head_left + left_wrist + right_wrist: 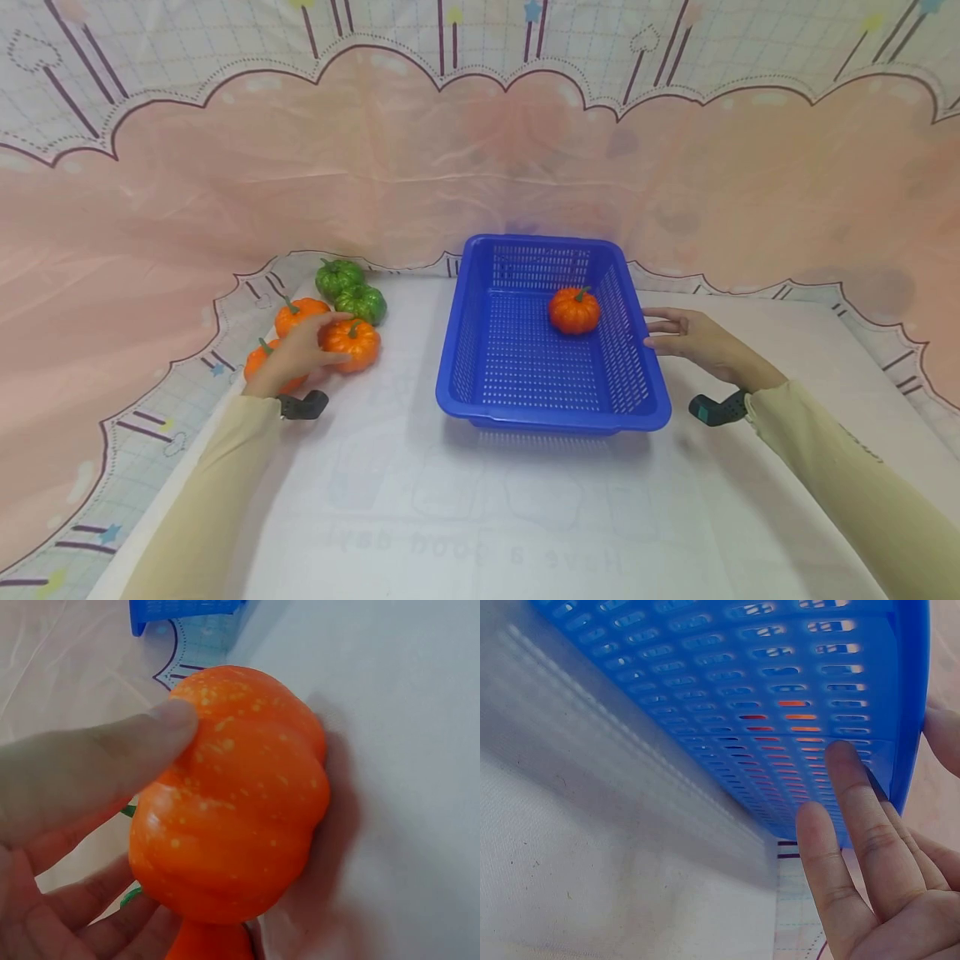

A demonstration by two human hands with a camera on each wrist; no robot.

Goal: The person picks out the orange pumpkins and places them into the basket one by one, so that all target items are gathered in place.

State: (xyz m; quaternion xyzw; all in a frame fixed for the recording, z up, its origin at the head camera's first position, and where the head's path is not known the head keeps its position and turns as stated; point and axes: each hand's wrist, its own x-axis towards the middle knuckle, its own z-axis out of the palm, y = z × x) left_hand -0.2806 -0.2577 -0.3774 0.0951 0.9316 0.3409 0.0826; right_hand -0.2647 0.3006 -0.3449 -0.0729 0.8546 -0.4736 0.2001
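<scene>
My left hand [302, 348] grips a small orange pumpkin [358, 347] at the left of the table. In the left wrist view, the thumb presses on the speckled side of this pumpkin [240, 795], the other fingers behind it. Against the right wall of a blue plastic basket [540, 417], the nearly straight fingers of my right hand [693, 337] rest on the outside. The right wrist view has these fingers on the slotted basket wall [705, 675], with the thumb by the rim. Inside the basket sits one red-orange pumpkin [573, 312].
Two more orange pumpkins [303, 310] lie beside and behind my left hand, one partly covered by it. Two green pumpkins [362, 303] touch each other just beyond. A pinkish patterned cloth [525, 167] hangs behind the white tabletop [375, 483].
</scene>
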